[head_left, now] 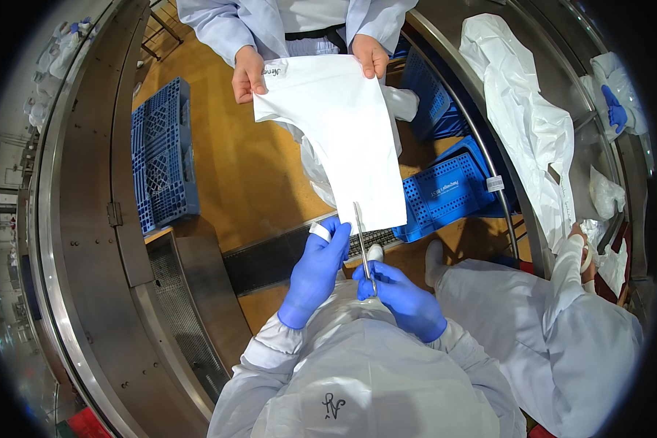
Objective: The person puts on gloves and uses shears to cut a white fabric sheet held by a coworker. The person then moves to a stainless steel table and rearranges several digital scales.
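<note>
A white plastic sheet [343,131] with a curved left edge hangs stretched between me and a person facing me, whose two bare hands grip its upper corners. My left hand [310,277], in a blue glove, pinches the sheet's lower left corner; a small white strip [320,232] shows at its fingers. In my blue-gloved right hand [410,301] are metal scissors [364,252], fingers closed round the handles. The blades point away from me, up against the sheet's lower edge close to my left fingers. Whether they are parted is too fine to tell.
A blue plastic pallet [160,157] stands on the left beside a steel frame [87,219]. Blue crates [445,193] sit at the right, below a steel table bearing a long white plastic piece [518,102]. Another person in white [540,328] works close to my right.
</note>
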A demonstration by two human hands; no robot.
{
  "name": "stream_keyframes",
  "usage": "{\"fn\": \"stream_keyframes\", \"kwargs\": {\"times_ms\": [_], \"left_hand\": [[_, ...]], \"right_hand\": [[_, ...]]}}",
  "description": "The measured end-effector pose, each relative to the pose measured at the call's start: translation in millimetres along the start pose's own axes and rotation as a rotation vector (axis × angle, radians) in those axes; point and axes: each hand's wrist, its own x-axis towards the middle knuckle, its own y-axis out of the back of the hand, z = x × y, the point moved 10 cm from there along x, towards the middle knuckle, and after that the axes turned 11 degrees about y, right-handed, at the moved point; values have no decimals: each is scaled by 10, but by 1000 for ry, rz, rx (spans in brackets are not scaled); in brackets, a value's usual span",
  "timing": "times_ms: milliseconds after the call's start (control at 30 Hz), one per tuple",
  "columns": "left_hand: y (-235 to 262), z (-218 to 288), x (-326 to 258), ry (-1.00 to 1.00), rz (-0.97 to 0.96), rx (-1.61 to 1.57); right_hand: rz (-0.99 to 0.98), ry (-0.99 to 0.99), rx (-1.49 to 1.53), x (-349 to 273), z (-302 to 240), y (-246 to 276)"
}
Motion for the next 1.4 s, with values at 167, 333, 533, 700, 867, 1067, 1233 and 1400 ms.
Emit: {"fn": "stream_keyframes", "kwargs": {"times_ms": [167, 333, 533, 700, 867, 1067, 1233, 1400], "left_hand": [[-14, -23, -14, 47, -12, 18], [-26, 0, 9, 58, -50, -17], [-33, -27, 59, 55, -73, -72], [-24, -79, 77, 81, -80, -106], [-55, -74, 68, 91, -106, -103], [-56, -75, 60, 96, -85, -107], [-63, -80, 62, 83, -110, -65], [-62, -87, 56, 87, -130, -96]], "right_hand": [[3, 4, -20, 22, 87, 39], [-20, 6, -19, 20, 6, 21], [-45, -17, -97, 61, -95, -2], [-17, -87, -60, 23, -130, -20], [-80, 72, -141, -4, -351, -53], [-123, 129, -232, 70, -263, 25], [-211, 343, -467, 81, -463, 5], [-236, 585, -785, 80, -816, -100]]}}
